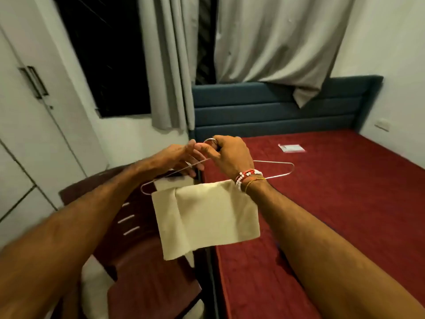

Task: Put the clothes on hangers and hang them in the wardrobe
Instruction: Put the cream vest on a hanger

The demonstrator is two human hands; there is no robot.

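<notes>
Where the wardrobe [25,125] stands: far left; flat white doors, dark bar handles.
Window [103,54]: dark pane; grey pleated curtains [276,42] to its right.
Chair [142,284]: glossy red-brown plastic with a slotted back, under the left arm.
Left hand [177,157]: thumb and fingers pinch the hanger's sloping wire.
Hanger [293,168]: thin silver wire with rounded ends, held in the air over the chair and the bed's edge.
Cloth [207,215]: cream, matte, folded over the hanger's lower bar.
Right hand [230,157]: curled round the hanger's top; red and white bead bracelets [246,177] at the wrist.
Bed [333,203]: plush red cover; blue padded headboard [276,107] with horizontal channels.
Packet [291,148]: small, clear, flat on the bed; writing unreadable.
</notes>
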